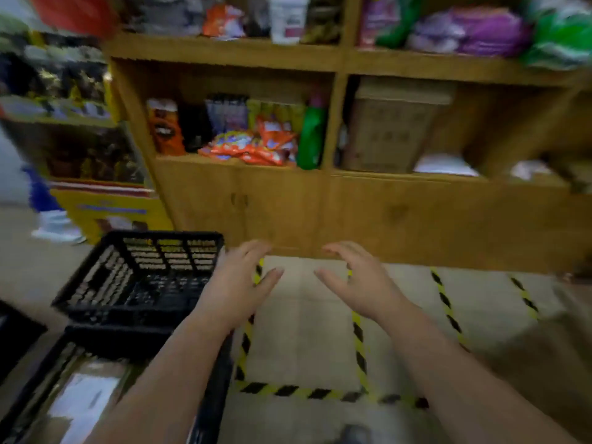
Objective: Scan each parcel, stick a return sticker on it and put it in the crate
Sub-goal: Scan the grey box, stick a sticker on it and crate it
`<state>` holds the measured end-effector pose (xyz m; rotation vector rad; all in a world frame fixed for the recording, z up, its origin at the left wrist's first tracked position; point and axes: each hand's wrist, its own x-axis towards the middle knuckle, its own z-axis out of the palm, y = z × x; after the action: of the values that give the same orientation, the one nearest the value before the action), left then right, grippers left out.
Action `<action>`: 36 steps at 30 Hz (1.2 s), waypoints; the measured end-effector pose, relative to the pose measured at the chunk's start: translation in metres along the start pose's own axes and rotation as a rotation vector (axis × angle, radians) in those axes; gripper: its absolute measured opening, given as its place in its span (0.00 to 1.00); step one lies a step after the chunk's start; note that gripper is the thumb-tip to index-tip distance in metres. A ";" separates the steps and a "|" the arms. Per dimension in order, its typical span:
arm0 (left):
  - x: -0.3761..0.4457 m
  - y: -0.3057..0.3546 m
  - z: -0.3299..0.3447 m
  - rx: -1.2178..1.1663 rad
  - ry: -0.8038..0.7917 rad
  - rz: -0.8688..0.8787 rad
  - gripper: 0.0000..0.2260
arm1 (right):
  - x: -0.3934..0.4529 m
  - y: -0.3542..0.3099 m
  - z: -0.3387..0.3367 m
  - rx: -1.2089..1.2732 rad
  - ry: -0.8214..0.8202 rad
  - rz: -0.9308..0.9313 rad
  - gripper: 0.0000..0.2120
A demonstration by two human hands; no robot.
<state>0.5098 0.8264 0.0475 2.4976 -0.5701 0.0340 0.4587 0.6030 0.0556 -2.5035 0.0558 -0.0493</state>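
The frame is blurred by motion. My left hand [238, 283] and my right hand [355, 282] reach forward side by side above the floor, palms facing each other, fingers spread and relaxed, holding nothing. A black plastic crate [96, 302] stands at the left, just beside my left hand, and looks bare inside. A second black crate [208, 411] sits nearer at bottom left and holds a brown parcel [105, 370] with a white label [83, 402]. At the right edge a brown cardboard shape [544, 357] shows, too blurred to identify.
A wooden shelf unit [288, 206] stands straight ahead, stocked with snack bags, bottles and a cardboard box [387, 133]. Yellow-black tape [357, 344] marks squares on the pale floor. A yellow display stand [105, 206] is at the left, with a person's shoes [56, 230] beside it.
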 end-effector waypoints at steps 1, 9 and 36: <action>0.011 0.031 0.017 -0.013 -0.041 0.080 0.23 | -0.022 0.022 -0.025 -0.012 0.069 0.064 0.25; 0.034 0.305 0.175 -0.155 -0.356 0.631 0.22 | -0.242 0.202 -0.192 -0.016 0.568 0.592 0.24; 0.179 0.625 0.490 -0.219 -0.752 0.889 0.26 | -0.278 0.518 -0.342 0.036 0.671 1.135 0.29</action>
<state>0.3709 0.0256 -0.0060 1.7966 -1.8242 -0.6055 0.1498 -0.0011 0.0156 -1.9652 1.6590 -0.3933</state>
